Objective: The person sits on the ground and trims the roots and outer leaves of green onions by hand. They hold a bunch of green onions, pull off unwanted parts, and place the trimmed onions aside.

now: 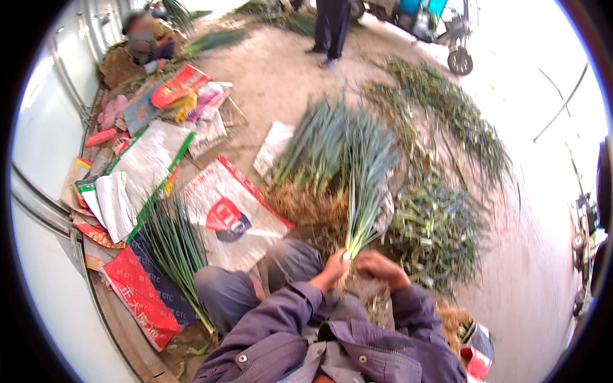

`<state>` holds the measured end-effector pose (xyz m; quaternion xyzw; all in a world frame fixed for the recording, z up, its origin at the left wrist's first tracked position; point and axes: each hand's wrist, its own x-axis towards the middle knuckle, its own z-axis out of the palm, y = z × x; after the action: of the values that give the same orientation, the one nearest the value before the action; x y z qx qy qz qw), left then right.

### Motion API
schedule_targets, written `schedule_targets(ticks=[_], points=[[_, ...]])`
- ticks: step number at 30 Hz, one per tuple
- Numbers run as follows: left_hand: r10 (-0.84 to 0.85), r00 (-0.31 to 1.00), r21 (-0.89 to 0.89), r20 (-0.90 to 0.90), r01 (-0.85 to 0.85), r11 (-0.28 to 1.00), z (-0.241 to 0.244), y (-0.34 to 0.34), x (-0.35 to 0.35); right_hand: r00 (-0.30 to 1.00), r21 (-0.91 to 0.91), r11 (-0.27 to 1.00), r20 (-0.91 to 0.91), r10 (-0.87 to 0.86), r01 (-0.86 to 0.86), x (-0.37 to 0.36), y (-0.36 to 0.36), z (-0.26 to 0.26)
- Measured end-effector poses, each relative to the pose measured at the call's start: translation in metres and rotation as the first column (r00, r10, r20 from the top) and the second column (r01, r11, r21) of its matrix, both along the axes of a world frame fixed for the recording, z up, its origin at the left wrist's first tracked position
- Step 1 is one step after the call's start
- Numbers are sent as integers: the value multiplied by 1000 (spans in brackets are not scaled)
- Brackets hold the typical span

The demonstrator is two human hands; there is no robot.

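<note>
My left hand point(335, 269) is closed around the white lower stems of a few green onions point(360, 225), just above their roots. Their leaves point away from me. Close beside those stems is my right hand point(380, 268), its fingers curled; whether they pinch a leaf is hidden. Beyond both hands lies a large pile of green onions point(323, 139), with brown roots point(306, 203) towards me. A heap of stripped leaves point(431, 234) is to the right. Another green onion bundle point(175, 244) rests by my left knee.
A white woven sack point(261, 239) is spread ahead of my knees, and more printed sacks point(148, 148) lie along the pale wall panels point(52, 119). One person point(143, 43) sits far left; another person's legs point(330, 28) stand ahead. A vehicle wheel point(459, 61) is at upper right.
</note>
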<state>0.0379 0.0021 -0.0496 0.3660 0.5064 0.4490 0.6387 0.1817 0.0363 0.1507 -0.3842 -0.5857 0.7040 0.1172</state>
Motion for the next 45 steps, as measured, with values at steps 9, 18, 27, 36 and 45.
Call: schedule_targets(ticks=[9,18,27,36,45], points=[[34,998,-338,61,-12,941,52,9,-2,450,78,510,-596,-665,857,184,-10,82],[88,988,-137,-128,-106,985,41,12,12,160,-238,169,-56,-986,956,146,-12,-128],[157,975,59,-158,-149,987,40,6,7,630,-490,619,-168,-758,614,3,31,-191],[68,979,-310,191,-6,951,42,10,-1,538,-140,543,-76,-839,828,-31,28,-149],[-5,961,-86,276,30,996,25,18,20,668,727,477,34,-744,494,-31,29,-125]])
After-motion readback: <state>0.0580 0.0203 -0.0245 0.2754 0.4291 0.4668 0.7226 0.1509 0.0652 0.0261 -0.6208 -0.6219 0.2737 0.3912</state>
